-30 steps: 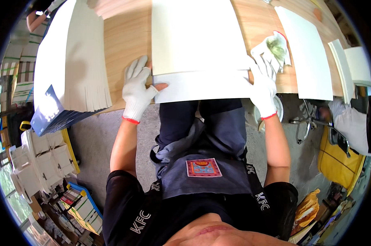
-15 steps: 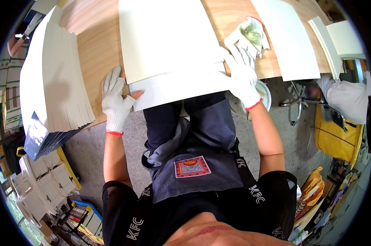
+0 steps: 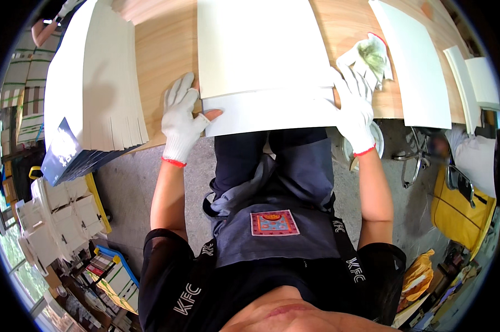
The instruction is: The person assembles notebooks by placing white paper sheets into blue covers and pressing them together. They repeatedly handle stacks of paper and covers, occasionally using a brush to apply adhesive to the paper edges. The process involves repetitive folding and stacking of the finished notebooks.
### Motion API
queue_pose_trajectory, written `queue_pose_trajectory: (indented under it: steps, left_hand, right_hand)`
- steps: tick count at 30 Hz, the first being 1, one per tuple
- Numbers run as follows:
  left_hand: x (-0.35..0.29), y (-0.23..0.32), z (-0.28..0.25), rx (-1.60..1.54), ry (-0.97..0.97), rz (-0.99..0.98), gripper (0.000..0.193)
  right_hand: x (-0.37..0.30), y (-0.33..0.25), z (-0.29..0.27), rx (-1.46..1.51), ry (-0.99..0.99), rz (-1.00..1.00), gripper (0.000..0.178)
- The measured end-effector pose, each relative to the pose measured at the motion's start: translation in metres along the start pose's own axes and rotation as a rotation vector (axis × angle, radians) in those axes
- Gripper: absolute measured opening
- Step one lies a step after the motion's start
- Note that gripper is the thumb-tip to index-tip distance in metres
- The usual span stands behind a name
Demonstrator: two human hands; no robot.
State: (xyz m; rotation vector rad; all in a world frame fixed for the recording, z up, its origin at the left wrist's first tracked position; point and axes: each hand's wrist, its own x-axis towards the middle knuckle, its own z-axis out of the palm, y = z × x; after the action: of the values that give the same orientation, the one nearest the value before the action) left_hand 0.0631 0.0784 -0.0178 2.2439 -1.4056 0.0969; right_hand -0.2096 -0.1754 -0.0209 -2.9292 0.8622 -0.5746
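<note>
A large cream sheet [image 3: 261, 47] lies on the wooden table before me. Along its near side runs a whiter strip [image 3: 269, 114], which juts past the table's edge over my lap; whether the two are joined, I cannot tell. My left hand [image 3: 182, 119], in a white knit glove with a bare thumb tip, rests at the left edge with fingers stretched out and the thumb over the strip's corner. At the right end, my gloved right hand [image 3: 354, 108] lies with its fingers extended, the thumb side touching the strip. Just beyond it is a stained, crumpled white glove [image 3: 373, 58].
A tall stack of cream sheets [image 3: 109, 83] stands at the left above a dark blue box [image 3: 67, 155]. To the right lies a white board [image 3: 418, 66]. Below the table are a bucket [image 3: 376, 138] and a metal chair base [image 3: 413, 157]. Another person's arm [image 3: 44, 33] shows far left.
The whole view has shifted and turned a little, so the table appears farther right. Both hands keep about the same places at the strip's ends.
</note>
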Motion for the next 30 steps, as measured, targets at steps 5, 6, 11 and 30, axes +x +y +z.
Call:
queue_pose_trajectory:
  steps: [5,6,11,30]
  left_hand:
    - [-0.001,0.000,0.001,0.006,-0.002,-0.011,0.072]
    - [-0.002,-0.001,0.002,0.013,-0.003,-0.013,0.072]
    - [-0.001,0.004,-0.001,-0.007,-0.036,-0.048,0.072]
    - [0.032,0.068,-0.027,0.064,-0.229,0.263,0.085]
  right_hand:
    - [0.001,0.000,-0.001,0.000,0.010,-0.011,0.064]
    - [0.000,0.001,0.000,-0.006,0.017,-0.016,0.064]
    - [-0.002,0.004,0.003,0.009,0.016,0.005,0.063]
    - [-0.002,0.000,-0.001,0.031,0.053,0.010,0.065]
